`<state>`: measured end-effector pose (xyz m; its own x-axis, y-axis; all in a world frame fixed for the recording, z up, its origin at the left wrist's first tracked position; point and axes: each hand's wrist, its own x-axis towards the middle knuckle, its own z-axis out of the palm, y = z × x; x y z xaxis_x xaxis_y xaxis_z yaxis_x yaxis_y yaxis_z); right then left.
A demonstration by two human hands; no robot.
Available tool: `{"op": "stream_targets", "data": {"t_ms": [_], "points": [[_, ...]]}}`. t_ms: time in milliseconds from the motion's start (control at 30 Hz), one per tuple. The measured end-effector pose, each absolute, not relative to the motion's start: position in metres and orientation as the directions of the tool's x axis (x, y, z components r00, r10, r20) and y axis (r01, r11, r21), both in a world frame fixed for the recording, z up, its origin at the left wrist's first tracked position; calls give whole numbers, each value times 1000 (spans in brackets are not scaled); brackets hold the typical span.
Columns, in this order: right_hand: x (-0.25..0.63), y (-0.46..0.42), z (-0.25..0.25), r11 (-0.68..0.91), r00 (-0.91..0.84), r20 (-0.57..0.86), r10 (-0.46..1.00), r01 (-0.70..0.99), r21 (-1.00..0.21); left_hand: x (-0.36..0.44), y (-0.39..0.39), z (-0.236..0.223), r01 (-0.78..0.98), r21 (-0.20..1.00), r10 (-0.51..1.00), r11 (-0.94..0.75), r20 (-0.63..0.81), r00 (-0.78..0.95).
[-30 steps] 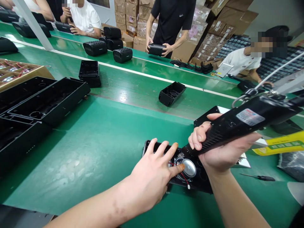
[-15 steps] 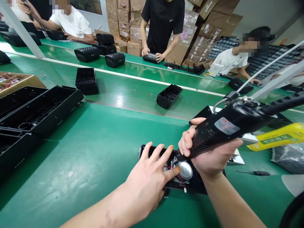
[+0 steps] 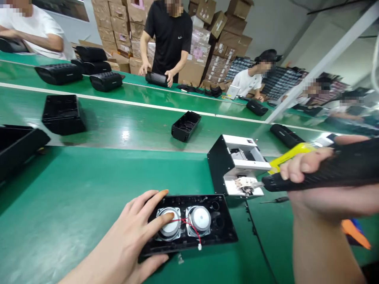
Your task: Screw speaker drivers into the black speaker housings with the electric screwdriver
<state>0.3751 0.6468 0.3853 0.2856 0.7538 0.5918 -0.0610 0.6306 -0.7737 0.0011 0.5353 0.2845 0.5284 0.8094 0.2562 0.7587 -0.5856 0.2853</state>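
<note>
A black speaker panel [image 3: 220, 228] with two round silver drivers [image 3: 199, 219] and a red wire lies flat on the green table. My left hand [image 3: 134, 236] rests on its left end, fingers spread, one fingertip on the left driver. My right hand [image 3: 319, 185] grips a black electric screwdriver [image 3: 325, 173], held level, its tip at the tray of a black and white screw feeder box [image 3: 237, 167] right of the panel.
Black housings [image 3: 186, 126] [image 3: 63, 114] sit on the conveyor belt beyond. Black trays [image 3: 17, 144] stand at the left edge. A yellow tool [image 3: 291, 154] and a small screwdriver [image 3: 274, 200] lie at the right. Other people work across the line in front of stacked cartons.
My right hand lifted the electric screwdriver off the panel and swung it right to the feeder box. The view turned right, uncovering both drivers. My left hand stayed on the panel.
</note>
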Motion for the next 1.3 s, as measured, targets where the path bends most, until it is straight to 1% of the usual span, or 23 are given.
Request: {"op": "stream_targets", "data": {"t_ms": [67,100,200,333,400,533,633,700,733,767,833,967,1033,1167,1300], "points": [[370,657,388,750,316,710,630,-7,-662,2,538,278,741,264,781,-618,318,538],[367,660,388,768,303,733,609,8,-641,4,539,276,734,254,768,-630,347,539],[359,660,386,716,245,695,676,3,-698,8,540,274,738,226,753,-636,391,529],[358,650,380,664,272,629,728,-49,-747,11,539,274,741,171,735,-650,390,554],[360,646,377,651,284,613,737,-53,-757,10,539,275,741,163,734,-651,385,560],[368,643,376,676,270,642,717,-46,-736,7,539,277,723,179,724,-667,383,573],[374,641,385,739,221,714,665,-55,-671,6,538,278,709,186,711,-680,403,576],[375,640,394,787,150,775,614,-42,-615,6,539,277,707,180,704,-684,417,575],[374,640,397,794,127,785,606,-26,-608,6,539,277,707,178,703,-684,420,574],[373,640,399,794,122,787,605,-13,-608,6,539,276,708,180,705,-683,419,572],[367,641,400,791,164,780,604,1,-612,5,540,273,710,189,712,-678,411,570],[356,643,389,701,297,668,682,-3,-714,4,539,268,714,210,723,-668,411,556],[356,644,383,665,321,626,711,-17,-747,3,538,266,721,206,728,-662,405,553],[360,646,380,678,282,647,708,-19,-734,4,539,267,726,184,726,-663,391,565],[363,646,382,699,284,669,687,-9,-715,3,539,268,723,178,724,-668,382,574]]}}
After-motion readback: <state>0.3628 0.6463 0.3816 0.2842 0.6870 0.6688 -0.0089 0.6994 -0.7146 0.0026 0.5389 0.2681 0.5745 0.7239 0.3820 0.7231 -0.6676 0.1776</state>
